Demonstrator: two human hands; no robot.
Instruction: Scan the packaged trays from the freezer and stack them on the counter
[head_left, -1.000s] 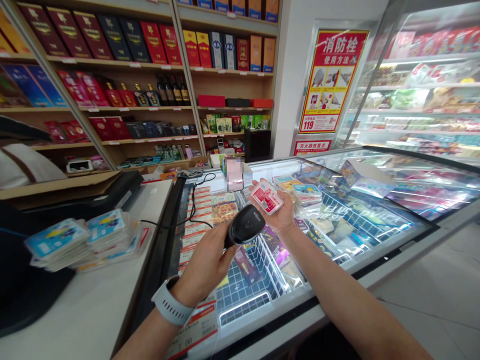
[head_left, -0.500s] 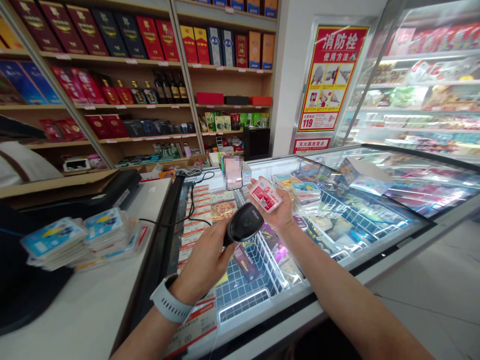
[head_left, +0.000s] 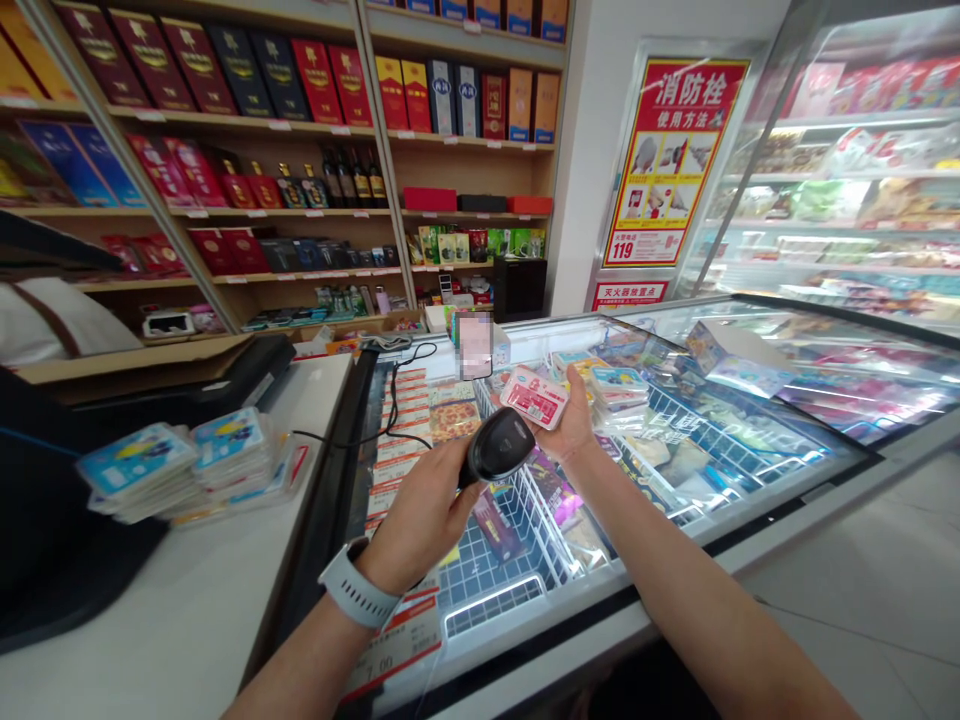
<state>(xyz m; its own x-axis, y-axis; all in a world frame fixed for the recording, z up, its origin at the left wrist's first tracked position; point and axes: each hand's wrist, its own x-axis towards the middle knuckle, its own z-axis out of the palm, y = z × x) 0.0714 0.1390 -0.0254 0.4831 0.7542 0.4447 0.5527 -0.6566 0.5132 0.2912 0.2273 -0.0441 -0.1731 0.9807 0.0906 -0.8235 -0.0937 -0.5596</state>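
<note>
My left hand (head_left: 426, 518), with a grey watch band on its wrist, is wrapped round the handle of a black barcode scanner (head_left: 496, 447). The scanner's head points away from me at a small pink-and-white flat package (head_left: 534, 398). That package rests on the palm of my right hand (head_left: 571, 428), with the thumb along its right edge and its printed face turned up. Scanner and package are close together above the glass top of the freezer (head_left: 637, 585). A pile of flat blue-and-white packages (head_left: 621, 385) lies on the glass just beyond my right hand.
Stacks of blue packages (head_left: 232, 448) stand on the white counter (head_left: 187, 600) at left. A black cable (head_left: 352, 440) runs across the freezer edge. Farther back are a propped phone (head_left: 474, 345), an open carton (head_left: 735, 355), and shelves (head_left: 300, 215) of boxes and bottles.
The view has shifted slightly left, so most things sit farther right. The pink package has turned a little in my right hand, its printed face now levelled more towards the scanner.
</note>
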